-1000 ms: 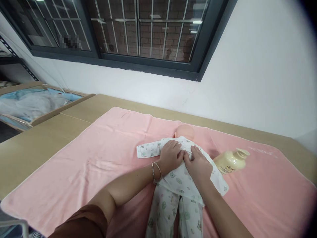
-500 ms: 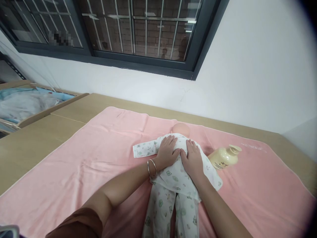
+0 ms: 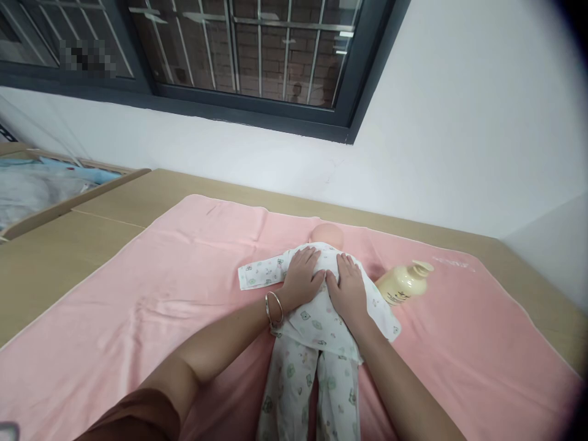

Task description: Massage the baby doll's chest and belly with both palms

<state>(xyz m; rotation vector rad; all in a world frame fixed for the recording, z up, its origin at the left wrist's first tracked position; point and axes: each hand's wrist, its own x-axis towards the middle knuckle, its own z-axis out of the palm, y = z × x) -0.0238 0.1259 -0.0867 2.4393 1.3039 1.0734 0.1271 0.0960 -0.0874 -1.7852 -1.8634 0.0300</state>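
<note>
A baby doll (image 3: 316,318) in white printed pyjamas lies along the pink blanket (image 3: 193,263), its bare head (image 3: 327,234) pointing away from me. No face shows, and the top's back seems to be uppermost. My left hand (image 3: 302,278) rests flat on the left of its upper back, fingers stretched out; two thin bangles circle that wrist. On the right side my right hand (image 3: 350,291) lies flat too, its thumb close to the left one. Neither hand grips anything. Just right of the doll a cream pump bottle (image 3: 404,283) lies tilted on the blanket.
The blanket covers most of a wooden tabletop (image 3: 105,214). A wood-railed tray or cot (image 3: 78,199) with white and blue cloth stands at the left. Behind the table rise a white wall (image 3: 436,153) and a dark-framed barred window (image 3: 257,55).
The view has shifted slightly, so everything sits a little further left and higher. Both hands keep their flat place on the doll's back.
</note>
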